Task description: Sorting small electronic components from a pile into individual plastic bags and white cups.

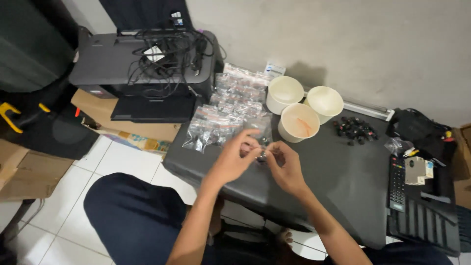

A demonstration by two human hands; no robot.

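- Over the near middle of the dark table [343,186], your left hand [234,158] and right hand [284,166] meet — fingertips of both pinched on one small clear bag [263,156] with dark bits inside; the bag is held just above the tabletop between the two hands.
- Left hand: thumb and forefinger closed on the bag's upper edge, other fingers curled loosely. Right hand: fingers bent in around the bag's right side, grasping it as well.
- Just beyond your hands, touching distance, lies a heap of small clear bags [223,115], already filled with dark pieces, spreading back toward the wall.
- Right of the heap stand three pale paper cups [300,105] — close together; the nearest one shows a faint orange mark inside.
- Farther right on the table, a scatter of small black parts [355,130], well apart from your hands.
- At the right edge, a black keypad device [398,182] with a small pale block [416,170] resting beside it.
- Behind and to the left, a black printer [122,66] carries a tangle of black cables [169,51] on its lid.
- Below the printer, cardboard boxes [122,120] sit on the white tiled floor [117,159].
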